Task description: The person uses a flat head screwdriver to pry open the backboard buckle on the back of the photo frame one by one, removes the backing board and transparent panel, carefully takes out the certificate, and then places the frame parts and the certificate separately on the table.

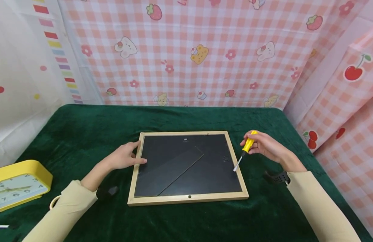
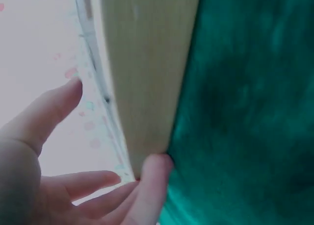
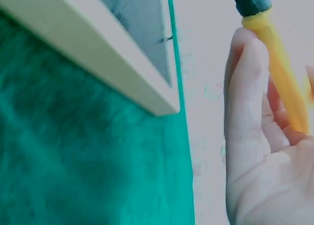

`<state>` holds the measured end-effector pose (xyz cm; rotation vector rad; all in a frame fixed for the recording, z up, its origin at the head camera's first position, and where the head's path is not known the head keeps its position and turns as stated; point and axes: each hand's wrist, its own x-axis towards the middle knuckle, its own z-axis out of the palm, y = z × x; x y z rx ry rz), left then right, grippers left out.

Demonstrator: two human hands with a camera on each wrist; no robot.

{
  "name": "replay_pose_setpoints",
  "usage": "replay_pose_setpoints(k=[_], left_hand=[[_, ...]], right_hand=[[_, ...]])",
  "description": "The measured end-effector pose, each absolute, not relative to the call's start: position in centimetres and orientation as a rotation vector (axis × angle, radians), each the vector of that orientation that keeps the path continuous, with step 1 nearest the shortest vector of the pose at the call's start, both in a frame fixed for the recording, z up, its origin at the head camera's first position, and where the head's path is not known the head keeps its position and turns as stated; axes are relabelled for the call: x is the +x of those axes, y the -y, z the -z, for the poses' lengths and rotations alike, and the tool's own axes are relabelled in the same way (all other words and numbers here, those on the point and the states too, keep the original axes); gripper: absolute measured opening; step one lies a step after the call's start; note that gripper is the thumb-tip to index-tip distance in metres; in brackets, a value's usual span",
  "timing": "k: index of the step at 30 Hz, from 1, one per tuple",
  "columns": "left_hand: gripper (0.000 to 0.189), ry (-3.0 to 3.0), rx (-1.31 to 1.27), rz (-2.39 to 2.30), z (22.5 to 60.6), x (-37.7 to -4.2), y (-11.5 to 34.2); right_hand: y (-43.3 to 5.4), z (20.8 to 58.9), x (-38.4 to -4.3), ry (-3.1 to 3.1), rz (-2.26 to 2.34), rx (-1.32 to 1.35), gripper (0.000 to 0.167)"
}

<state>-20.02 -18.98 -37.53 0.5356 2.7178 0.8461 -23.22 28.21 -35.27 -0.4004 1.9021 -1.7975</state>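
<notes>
Pale wooden rectangular frame [image 1: 216,197] with flat black backing [image 1: 180,154] lies mid-cloth on dark green velvety fabric [image 1: 186,119]. Left hand [image 1: 123,156], fingers loosely extended, touches its 9 o'clock edge; right hand [image 1: 268,146] grips yellow-handled metal screwdriver [image 1: 248,144], tip at 3 o'clock edge, contact unclear.

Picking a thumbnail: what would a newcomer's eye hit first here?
Probably the yellow-handled screwdriver, held in the right hand with its tip at the frame's right side. Then the black-backed frame lying mid-table on green cloth, the left hand at its left edge. The yellow clock, cut off at the head view's left, stands out too.
</notes>
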Motion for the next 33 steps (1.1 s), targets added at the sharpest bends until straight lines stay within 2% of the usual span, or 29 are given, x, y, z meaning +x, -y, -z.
replay_pose_setpoints(k=[4,10,14,21,33], left_hand=[[0.093,-2.756,0.536,-0.714,37.2,-18.0,18.5],[0.106,-2.747,0.478,-0.521,36.7,-15.0,17.3],[0.113,-2.792,0.462,-0.358,36.4,-13.8,16.3],[0.114,-2.868,0.555,-0.15,36.5,-12.8,14.9],[0.116,-2.823,0.536,-0.084,36.7,-12.4,14.3]], right_hand=[[-26.9,34.9,-23.2,-1.958,1.794,-0.4,0.022],[-24.6,35.1,-23.2,-2.025,1.714,-0.437,0.037],[-22.9,35.2,-23.1,-1.911,1.747,-0.517,0.032],[-20.0,35.7,-22.6,-1.845,1.68,-0.595,0.035],[-17.5,36.5,-21.9,-1.918,1.505,-0.709,0.034]])
